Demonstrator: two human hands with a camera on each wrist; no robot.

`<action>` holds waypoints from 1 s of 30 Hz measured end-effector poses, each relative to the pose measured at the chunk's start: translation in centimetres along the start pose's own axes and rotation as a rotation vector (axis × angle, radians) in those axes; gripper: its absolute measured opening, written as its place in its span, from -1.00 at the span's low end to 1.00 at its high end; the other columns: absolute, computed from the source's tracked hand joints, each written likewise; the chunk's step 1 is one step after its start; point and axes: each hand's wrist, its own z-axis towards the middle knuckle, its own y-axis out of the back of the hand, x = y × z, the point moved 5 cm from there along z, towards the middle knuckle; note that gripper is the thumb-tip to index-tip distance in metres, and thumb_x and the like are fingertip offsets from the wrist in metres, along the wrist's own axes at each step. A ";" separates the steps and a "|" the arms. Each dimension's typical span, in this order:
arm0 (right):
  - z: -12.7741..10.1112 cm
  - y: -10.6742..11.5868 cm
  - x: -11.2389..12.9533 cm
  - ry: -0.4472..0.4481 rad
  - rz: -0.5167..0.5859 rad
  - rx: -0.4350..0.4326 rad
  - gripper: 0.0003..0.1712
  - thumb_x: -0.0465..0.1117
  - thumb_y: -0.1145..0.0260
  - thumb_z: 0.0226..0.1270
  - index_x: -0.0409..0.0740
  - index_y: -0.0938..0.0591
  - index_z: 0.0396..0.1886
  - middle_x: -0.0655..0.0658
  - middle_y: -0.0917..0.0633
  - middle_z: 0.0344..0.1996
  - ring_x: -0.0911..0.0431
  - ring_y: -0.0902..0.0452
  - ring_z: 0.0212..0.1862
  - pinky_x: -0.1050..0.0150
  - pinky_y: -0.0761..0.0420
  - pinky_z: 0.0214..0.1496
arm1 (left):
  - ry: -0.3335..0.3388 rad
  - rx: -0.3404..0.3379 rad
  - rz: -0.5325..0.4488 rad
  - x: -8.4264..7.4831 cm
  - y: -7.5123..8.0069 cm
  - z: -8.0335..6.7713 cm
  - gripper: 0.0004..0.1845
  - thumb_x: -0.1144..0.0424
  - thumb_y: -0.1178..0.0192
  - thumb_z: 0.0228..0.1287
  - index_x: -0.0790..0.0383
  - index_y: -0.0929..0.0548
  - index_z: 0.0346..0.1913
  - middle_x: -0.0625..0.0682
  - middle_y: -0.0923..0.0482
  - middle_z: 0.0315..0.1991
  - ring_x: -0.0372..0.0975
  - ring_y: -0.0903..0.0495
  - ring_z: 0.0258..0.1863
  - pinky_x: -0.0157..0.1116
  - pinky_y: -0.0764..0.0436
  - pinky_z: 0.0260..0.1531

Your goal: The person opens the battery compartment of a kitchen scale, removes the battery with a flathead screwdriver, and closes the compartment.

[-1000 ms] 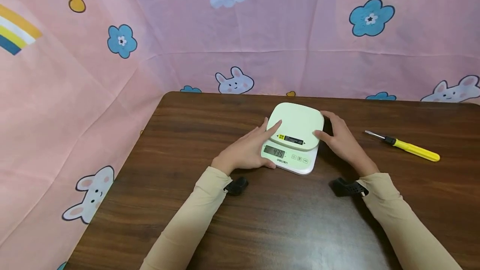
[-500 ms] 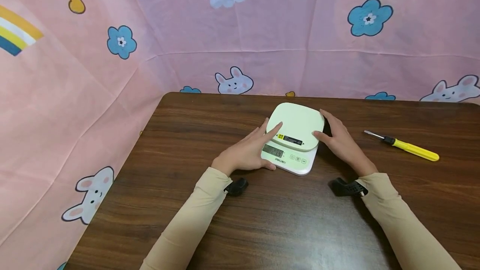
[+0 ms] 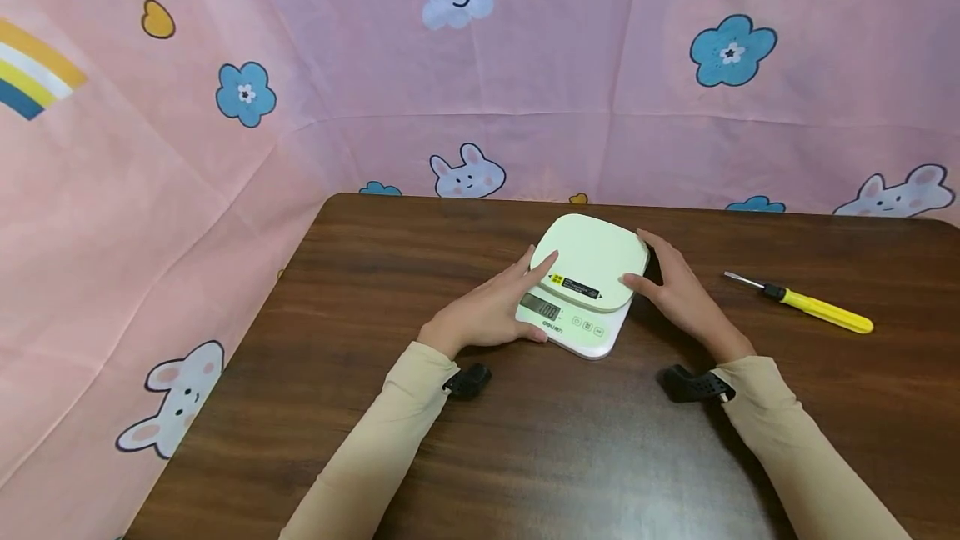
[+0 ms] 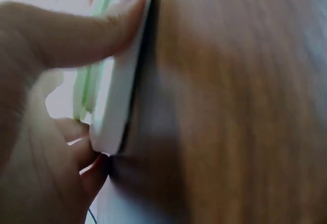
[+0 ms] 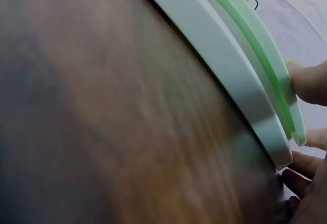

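Scale [image 3: 587, 269] near far edge of table [image 3: 420, 265]; left hand [image 3: 487, 307], right hand [image 3: 684, 297] gripping it. Likely light, stiff, slick; hold base [image 3: 600, 343].

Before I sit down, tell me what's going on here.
A person's left hand and right hand hold a scale from opposite sides, the right thumb on its top plate. The scale sits on the table. Its display shows digits, too small to read surely. A screwdriver lies to the right, untouched.
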 end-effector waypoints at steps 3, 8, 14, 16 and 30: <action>-0.3 -0.1 -0.2 0.009 -0.003 0.016 -0.03 0.00 -0.22 0.62 -0.24 0.05 0.74 -0.40 -0.04 0.70 -0.40 0.15 0.70 -0.49 0.08 0.61 | 0.010 -0.003 0.039 0.0 -0.3 0.0 0.25 -0.19 -0.52 0.22 -0.47 0.23 0.70 0.02 0.39 0.78 -0.02 0.01 0.73 0.02 -0.26 0.61; -0.5 0.3 -0.4 0.004 0.019 0.002 -0.13 -0.05 -0.20 0.65 -0.27 -0.05 0.71 -0.42 -0.12 0.66 -0.37 0.08 0.69 -0.44 -0.02 0.61 | -0.014 -0.014 0.092 0.2 -0.2 0.3 0.20 -0.26 -0.45 0.25 -0.57 0.25 0.67 -0.01 0.37 0.78 -0.05 -0.06 0.71 0.06 -0.30 0.58; -0.2 0.7 -0.4 0.013 0.041 -0.008 -0.19 -0.03 -0.20 0.65 -0.28 -0.14 0.67 -0.38 -0.17 0.65 -0.29 0.03 0.70 -0.37 -0.05 0.64 | -0.010 -0.014 0.046 0.8 0.3 0.2 0.14 -0.15 -0.43 0.33 -0.53 0.22 0.68 -0.10 0.36 0.78 -0.11 0.01 0.73 0.06 -0.30 0.58; -0.2 0.8 -0.4 0.013 0.050 -0.012 -0.21 -0.03 -0.20 0.65 -0.28 -0.17 0.66 -0.37 -0.19 0.64 -0.28 0.02 0.70 -0.36 -0.04 0.64 | -0.005 -0.011 0.033 0.9 0.3 0.2 0.13 -0.12 -0.42 0.35 -0.51 0.22 0.69 -0.10 0.36 0.78 -0.13 0.03 0.73 0.04 -0.30 0.59; 0.0 0.8 -0.4 0.030 0.099 -0.029 -0.31 -0.13 -0.14 0.69 -0.37 -0.22 0.61 -0.44 -0.24 0.61 -0.32 -0.05 0.66 -0.36 -0.07 0.63 | -0.019 -0.044 0.085 1.1 0.6 0.2 0.10 -0.19 -0.41 0.32 -0.58 0.17 0.67 -0.05 0.27 0.78 -0.05 0.00 0.73 0.11 -0.28 0.59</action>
